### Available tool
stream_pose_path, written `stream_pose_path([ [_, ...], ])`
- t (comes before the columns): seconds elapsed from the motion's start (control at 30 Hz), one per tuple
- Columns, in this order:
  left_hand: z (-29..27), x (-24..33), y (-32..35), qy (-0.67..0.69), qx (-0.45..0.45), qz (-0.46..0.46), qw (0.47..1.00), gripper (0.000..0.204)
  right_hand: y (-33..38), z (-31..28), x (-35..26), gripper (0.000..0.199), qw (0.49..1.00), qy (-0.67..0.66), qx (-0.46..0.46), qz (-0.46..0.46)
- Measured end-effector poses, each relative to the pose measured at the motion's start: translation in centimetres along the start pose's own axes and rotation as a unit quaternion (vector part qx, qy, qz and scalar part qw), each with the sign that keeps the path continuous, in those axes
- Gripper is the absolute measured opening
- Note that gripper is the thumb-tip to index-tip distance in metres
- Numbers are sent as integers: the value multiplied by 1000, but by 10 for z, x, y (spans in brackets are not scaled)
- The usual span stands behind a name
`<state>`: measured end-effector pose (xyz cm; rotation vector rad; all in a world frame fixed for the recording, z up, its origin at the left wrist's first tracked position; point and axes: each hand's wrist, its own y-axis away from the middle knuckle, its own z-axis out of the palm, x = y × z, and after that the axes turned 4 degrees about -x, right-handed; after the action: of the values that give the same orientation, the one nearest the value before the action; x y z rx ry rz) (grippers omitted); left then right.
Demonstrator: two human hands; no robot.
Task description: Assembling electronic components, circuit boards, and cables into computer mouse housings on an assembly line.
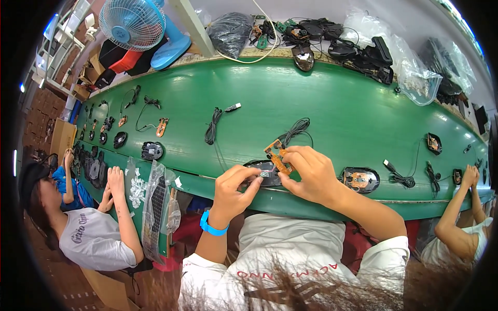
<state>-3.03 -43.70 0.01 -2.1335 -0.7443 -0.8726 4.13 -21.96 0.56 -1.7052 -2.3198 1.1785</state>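
My right hand (313, 175) pinches an orange circuit board (278, 156) between thumb and fingers, tilted above a black computer mouse shell (272, 181). The shell lies at the near edge of the green work surface. Over the shell's left side, the thumb and fingers of my left hand (234, 187) are pinched together at thin wires; exactly what sits between the fingertips is too small to make out. Just behind the board rests a coiled black cable (296, 130). Another black cable (211, 129) with a USB plug (233, 107) lies farther left.
To the right sit a mouse base with a board (359, 180) and a coiled cable (403, 180). A mouse shell (152, 151) lies left. Co-workers sit at both sides. Along the back are a blue fan (122, 34), plastic bags (417, 83) and a heap of mouse parts (311, 30).
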Motion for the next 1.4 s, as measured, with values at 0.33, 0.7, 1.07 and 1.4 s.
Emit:
stream_pose_path([
  [0.33,9,-2,-3,-13,-4,33,999,17,9,6,4,35,1000,7,10,-3],
  [0.7,3,-4,-6,-37,-37,31,998,15,14,11,8,36,1000,-1,8,-1],
  [1.07,-23,-20,3,-22,-72,-26,997,18,13,14,8,34,1000,19,-3,-1],
  [1.4,-34,-43,10,-8,-37,-17,999,15,13,12,2,34,1000,30,-10,-3],
])
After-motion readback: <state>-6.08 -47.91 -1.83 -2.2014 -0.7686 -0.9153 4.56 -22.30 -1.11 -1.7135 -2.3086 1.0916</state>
